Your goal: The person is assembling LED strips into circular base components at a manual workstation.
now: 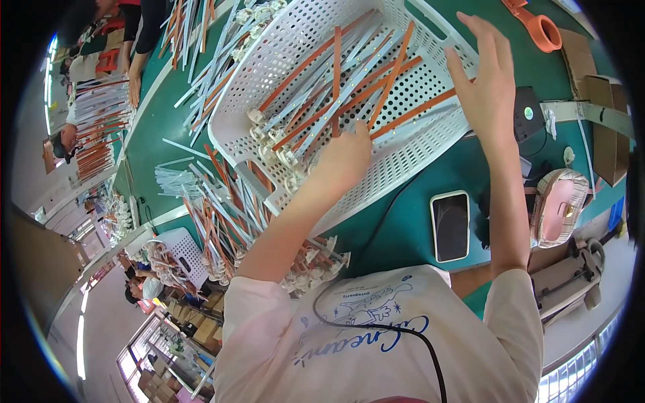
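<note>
A white perforated plastic basket (232, 111) stands tilted across the green table in front of me. Inside lie many long flat strips (339, 101), orange-brown and silvery white, some dotted like LED strips, with white plastic ends (285, 158) gathered at the left. My left hand (346, 156) reaches in over the strips with its fingers curled closed; what they pinch, if anything, is hidden. At the basket's right rim, my right hand (489, 87) is open, fingers stretched out and apart. One orange-brown strip (420, 109) runs up to its palm edge.
More strips in bundles (222, 201) lie left of the basket. A white-edged phone (450, 226), a pink pouch (557, 208), a black box (529, 114) and an orange tape dispenser (541, 32) are at the right. A black cable crosses my shirt. Other people work at the far left.
</note>
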{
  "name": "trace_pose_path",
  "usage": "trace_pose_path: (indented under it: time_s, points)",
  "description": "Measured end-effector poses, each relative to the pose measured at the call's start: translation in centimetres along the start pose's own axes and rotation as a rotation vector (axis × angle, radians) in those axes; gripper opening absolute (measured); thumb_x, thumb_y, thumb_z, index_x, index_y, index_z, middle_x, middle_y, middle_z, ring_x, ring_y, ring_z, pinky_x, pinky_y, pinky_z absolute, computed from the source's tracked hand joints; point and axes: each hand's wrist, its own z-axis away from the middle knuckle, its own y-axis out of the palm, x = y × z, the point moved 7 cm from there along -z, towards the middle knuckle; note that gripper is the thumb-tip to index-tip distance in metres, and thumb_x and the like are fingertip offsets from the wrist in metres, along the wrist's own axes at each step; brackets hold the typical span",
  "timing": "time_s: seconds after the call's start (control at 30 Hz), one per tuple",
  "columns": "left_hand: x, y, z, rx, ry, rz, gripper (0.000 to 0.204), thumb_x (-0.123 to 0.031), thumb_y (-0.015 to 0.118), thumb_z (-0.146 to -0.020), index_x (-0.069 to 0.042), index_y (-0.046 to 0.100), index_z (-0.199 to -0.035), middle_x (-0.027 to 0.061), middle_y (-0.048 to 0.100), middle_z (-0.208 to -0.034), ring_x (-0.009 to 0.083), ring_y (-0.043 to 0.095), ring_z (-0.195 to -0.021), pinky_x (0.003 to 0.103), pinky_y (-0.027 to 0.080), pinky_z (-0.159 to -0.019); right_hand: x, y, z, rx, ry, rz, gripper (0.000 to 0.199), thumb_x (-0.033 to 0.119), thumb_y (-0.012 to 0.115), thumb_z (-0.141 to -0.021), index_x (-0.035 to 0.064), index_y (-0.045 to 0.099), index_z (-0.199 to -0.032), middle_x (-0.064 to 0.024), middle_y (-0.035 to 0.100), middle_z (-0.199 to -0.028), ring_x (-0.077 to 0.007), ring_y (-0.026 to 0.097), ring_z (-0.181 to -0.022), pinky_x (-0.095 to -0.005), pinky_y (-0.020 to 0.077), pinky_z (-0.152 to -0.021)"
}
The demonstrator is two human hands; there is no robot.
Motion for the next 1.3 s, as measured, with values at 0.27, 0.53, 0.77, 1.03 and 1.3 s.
trace_pose_path:
  time_s: [0.27,0.53,0.77,1.03,1.3]
  points:
    - [1.2,-9.1,3.2,-0.150,0.196,0.329,0.038,-0.019,0.055,-0.077,0.001,0.046,-0.109,0.0190,0.056,-0.090,0.0297,0.055,-0.084,0.032,0.043,-0.073,-3.5,1.3,2.2,0.274,0.208,-0.137,0.028,0.008,0.045,-0.081,0.0089,0.047,-0.108,-0.0128,0.053,-0.100,-0.0301,0.052,-0.088,-0.0321,0.0411,-0.075]
    - [1.5,-14.7,-4.3,-0.850,0.391,0.068,0.022,-0.011,0.050,-0.077,-0.001,0.052,-0.098,0.0171,0.056,-0.088,0.0334,0.055,-0.076,0.039,0.045,-0.066,-3.0,1.6,1.7,0.293,0.271,-0.182,0.026,0.009,0.046,-0.080,0.0075,0.048,-0.106,-0.0137,0.054,-0.098,-0.0302,0.053,-0.088,-0.0316,0.0409,-0.075]
    - [0.1,-12.5,-10.1,-0.686,0.256,-0.237,0.023,-0.003,0.051,-0.069,-0.003,0.055,-0.091,0.0142,0.054,-0.084,0.0306,0.056,-0.076,0.038,0.047,-0.065,-3.6,1.7,2.0,0.277,0.260,-0.146,0.027,0.009,0.047,-0.080,0.0083,0.049,-0.107,-0.0122,0.055,-0.097,-0.0248,0.056,-0.080,-0.0285,0.0431,-0.067]
    - [-0.4,-11.7,-9.5,-0.764,0.261,-0.339,0.018,-0.003,0.051,-0.068,-0.005,0.057,-0.085,0.0088,0.050,-0.092,0.0248,0.053,-0.083,0.034,0.049,-0.062,-4.0,1.8,2.1,0.301,0.328,-0.147,0.027,0.010,0.048,-0.081,0.0100,0.050,-0.108,-0.0096,0.056,-0.094,-0.0162,0.054,-0.069,-0.0237,0.0420,-0.052]
    - [0.0,-11.2,-8.9,-0.888,0.285,-0.377,0.018,-0.001,0.055,-0.064,-0.005,0.055,-0.082,0.0076,0.046,-0.091,0.0239,0.052,-0.081,0.033,0.049,-0.060,-4.0,1.8,2.1,0.282,0.368,-0.226,0.025,0.003,0.048,-0.077,0.0068,0.050,-0.102,-0.0121,0.055,-0.094,-0.0302,0.054,-0.079,-0.0318,0.0435,-0.068]
